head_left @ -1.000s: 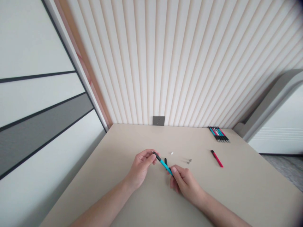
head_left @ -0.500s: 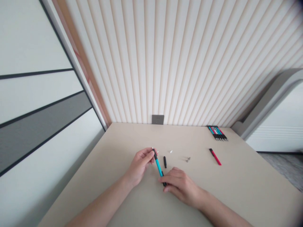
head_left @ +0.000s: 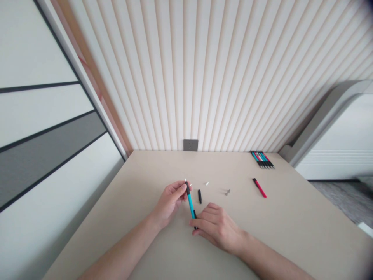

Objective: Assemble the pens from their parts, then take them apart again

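A teal mechanical pencil with black ends (head_left: 190, 201) runs almost straight away from me, held between both hands. My left hand (head_left: 170, 199) pinches its far black end, and my right hand (head_left: 217, 224) has its fingertips around the near black end. A short black pen part (head_left: 199, 196) lies on the table just beyond the pencil. Tiny white bits (head_left: 207, 183) and small metal parts (head_left: 227, 192) lie further right. A red and black pencil (head_left: 259, 188) rests apart on the right.
The beige table (head_left: 140, 182) meets a ribbed wall at the back, with a grey wall socket (head_left: 190, 145) above its edge. A row of several pens (head_left: 262, 159) lies at the back right. The table's left and right edges drop away.
The teal pencil has swung from a slant to nearly straight away from me. My right hand has slid left along it. The view has tilted slightly.
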### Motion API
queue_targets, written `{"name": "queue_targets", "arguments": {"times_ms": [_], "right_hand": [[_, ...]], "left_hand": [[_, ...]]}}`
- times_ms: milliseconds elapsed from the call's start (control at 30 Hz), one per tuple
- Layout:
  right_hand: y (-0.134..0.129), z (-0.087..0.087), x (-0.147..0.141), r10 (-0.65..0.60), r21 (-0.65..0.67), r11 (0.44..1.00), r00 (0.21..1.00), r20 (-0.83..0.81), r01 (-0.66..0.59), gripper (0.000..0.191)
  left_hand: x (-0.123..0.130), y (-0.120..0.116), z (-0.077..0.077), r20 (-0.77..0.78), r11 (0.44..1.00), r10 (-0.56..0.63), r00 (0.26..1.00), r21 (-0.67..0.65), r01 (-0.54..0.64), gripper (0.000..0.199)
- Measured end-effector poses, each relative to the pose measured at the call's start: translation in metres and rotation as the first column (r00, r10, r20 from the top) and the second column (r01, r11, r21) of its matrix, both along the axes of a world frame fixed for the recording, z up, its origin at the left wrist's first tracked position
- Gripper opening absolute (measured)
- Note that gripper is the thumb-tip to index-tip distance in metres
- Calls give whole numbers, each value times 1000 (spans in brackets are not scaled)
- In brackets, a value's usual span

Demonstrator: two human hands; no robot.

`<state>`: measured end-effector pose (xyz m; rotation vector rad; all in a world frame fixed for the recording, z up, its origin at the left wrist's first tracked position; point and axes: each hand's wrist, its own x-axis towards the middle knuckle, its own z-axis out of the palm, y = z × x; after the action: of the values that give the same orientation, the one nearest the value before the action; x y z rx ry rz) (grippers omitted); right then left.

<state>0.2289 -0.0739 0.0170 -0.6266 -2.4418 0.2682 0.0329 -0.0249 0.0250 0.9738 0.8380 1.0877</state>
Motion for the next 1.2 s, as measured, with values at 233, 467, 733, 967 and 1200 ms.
{"name": "queue_targets", "arguments": {"times_ms": [233, 467, 733, 967, 1200], "right_hand": [[5, -2, -7, -96, 131, 987, 994, 56, 88, 35], [6, -9, -6, -177, 139, 977, 978, 108, 162, 26], [12, -16, 8, -353, 98, 935, 926, 136, 342, 23], [26, -19, 25, -607, 118, 793, 791, 73, 598, 24], [48, -23, 74, -782, 33, 621, 622, -36, 783, 27]], "left_hand": [[-2, -8, 6, -101, 978, -205, 974, 27, 208, 38], [-22, 8, 7, -368, 948, 70, 927, 313, 53, 39], [-47, 22, -3, -727, 716, 467, 503, 645, 267, 30], [-44, 19, -8, -758, 699, 487, 433, 636, 327, 27], [-44, 20, -7, -784, 688, 491, 379, 616, 383, 26]]}}
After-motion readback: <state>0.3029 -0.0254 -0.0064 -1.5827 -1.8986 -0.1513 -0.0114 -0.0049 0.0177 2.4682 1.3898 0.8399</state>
